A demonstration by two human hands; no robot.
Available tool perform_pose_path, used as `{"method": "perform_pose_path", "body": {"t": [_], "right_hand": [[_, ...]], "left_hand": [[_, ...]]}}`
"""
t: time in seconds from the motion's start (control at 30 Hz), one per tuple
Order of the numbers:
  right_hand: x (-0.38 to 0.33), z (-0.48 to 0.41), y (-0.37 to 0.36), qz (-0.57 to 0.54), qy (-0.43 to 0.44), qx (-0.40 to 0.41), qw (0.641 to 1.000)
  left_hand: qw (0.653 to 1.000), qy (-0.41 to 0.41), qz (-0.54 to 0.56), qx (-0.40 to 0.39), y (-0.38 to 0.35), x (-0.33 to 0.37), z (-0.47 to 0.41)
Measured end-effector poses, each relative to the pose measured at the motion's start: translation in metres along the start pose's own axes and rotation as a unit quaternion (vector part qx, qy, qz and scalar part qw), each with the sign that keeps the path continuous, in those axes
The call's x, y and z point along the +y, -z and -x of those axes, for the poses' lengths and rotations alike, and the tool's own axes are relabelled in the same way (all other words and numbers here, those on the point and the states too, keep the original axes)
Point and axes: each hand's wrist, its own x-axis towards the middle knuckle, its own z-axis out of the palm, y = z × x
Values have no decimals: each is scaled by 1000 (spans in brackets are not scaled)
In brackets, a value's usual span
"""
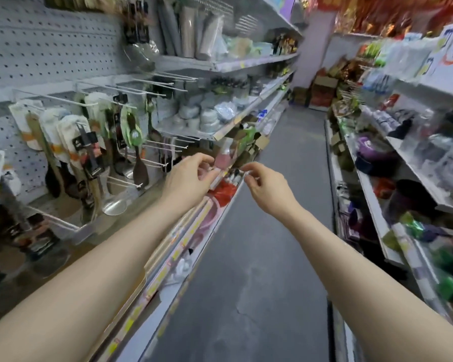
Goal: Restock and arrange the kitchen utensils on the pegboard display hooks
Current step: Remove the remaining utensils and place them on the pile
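Reaching forward at the right of the pegboard (pixel 37 48), beyond its outermost hooks, the left hand (pixel 191 178) and right hand (pixel 266 188) hang close together with fingers curled. The right thumb and forefinger nearly meet, but motion blur means I cannot tell whether either hand pinches anything. The kitchen utensils (pixel 139 168) hang low on the pegboard: carded spatulas (pixel 63 131) at its left, and a steel ladle (pixel 114 205) at its foot. Several bare hooks (pixel 168 87) jut from its upper right. These pieces look light and stiff, bowl-heavy, so likely to swing. The card headers seem thin and tearable, so grip just below the hang hole.
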Motion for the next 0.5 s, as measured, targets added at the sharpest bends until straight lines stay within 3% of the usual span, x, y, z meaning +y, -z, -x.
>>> {"method": "perform_pose_path", "body": {"t": [0.27,0.5], "right_hand": [[33,-114,-39,-39,66,-35,996],[22,-224,-102,-60,128,-91,986]], "left_hand": [[997,53,-49,28,-34,-40,-80],[987,117,-75,83,-41,-121,-150]]}}
